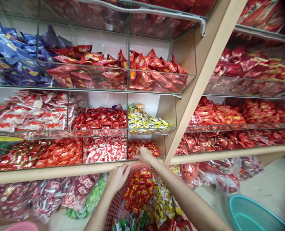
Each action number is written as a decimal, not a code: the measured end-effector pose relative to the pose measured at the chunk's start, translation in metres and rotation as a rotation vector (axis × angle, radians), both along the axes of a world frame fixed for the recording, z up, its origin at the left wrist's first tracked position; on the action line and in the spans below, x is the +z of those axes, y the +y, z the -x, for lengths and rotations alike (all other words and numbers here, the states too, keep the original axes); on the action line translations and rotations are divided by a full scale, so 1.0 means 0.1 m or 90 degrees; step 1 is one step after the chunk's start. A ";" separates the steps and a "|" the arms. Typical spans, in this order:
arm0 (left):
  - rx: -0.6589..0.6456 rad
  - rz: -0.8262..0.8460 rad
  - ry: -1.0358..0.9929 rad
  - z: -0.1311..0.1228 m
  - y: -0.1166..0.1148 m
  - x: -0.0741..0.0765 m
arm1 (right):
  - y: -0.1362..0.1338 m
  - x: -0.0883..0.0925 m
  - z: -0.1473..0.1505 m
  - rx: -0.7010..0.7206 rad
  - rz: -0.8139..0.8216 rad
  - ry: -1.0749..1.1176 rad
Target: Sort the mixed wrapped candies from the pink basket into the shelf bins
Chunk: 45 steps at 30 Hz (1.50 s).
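A pink perforated plastic basket [115, 202] is below me, its far rim against the shelf's wooden front edge. In it lie red-and-yellow wrapped candies [140, 189], yellow-and-white wrapped candies [165, 200] and some green-wrapped ones. My left hand [118, 177] is closed over the basket's left rim. Past the far rim, my right hand [144, 154] is at the front of a small bottom-shelf bin of red-and-yellow candies [154, 148]. Its fingers are curled, and what is in them, if anything, is hidden.
Glass-fronted shelves hold red packets [152, 69], blue packets [10, 48] and yellow-white candies [147, 120]. A slanting wooden upright [205, 77] divides the shelves. Filled plastic bags [51, 195] lie underneath. A teal basin [253, 213] is at lower right, a pink basin [22, 226] at lower left.
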<state>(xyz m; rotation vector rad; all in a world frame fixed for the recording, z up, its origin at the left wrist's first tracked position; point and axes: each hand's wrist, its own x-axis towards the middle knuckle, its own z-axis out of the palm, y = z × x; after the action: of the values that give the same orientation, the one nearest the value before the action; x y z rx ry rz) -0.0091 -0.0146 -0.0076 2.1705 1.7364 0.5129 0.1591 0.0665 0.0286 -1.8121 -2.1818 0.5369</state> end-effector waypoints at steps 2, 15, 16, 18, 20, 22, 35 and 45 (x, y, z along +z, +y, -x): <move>-0.002 -0.001 -0.005 0.00 0.00 0.00 | -0.01 -0.01 0.00 0.003 -0.009 0.009; 0.006 0.004 0.020 -0.01 0.00 0.03 | -0.08 0.05 -0.03 0.006 -0.012 0.021; 0.006 0.003 0.021 -0.01 0.00 0.02 | -0.07 0.05 -0.02 0.001 -0.007 0.019; 0.004 0.001 0.016 -0.01 0.00 0.02 | -0.05 0.05 -0.01 -0.003 -0.002 0.014; 0.004 0.002 0.010 -0.01 0.00 0.02 | -0.03 0.04 -0.01 0.003 -0.006 0.010; 0.007 0.006 0.013 -0.01 0.00 0.03 | -0.02 0.03 -0.03 0.018 -0.019 0.008; 0.019 0.022 0.025 -0.03 -0.02 0.09 | 0.06 -0.13 -0.14 0.060 -0.099 -0.004; 0.005 -0.002 0.020 0.00 0.01 0.02 | 0.00 -0.06 -0.17 0.013 -0.152 0.015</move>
<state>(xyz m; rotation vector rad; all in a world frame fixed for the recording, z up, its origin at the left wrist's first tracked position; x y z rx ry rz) -0.0088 -0.0141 -0.0054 2.1864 1.7625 0.4855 0.1756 0.0667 0.0229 -1.6518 -2.1474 0.2849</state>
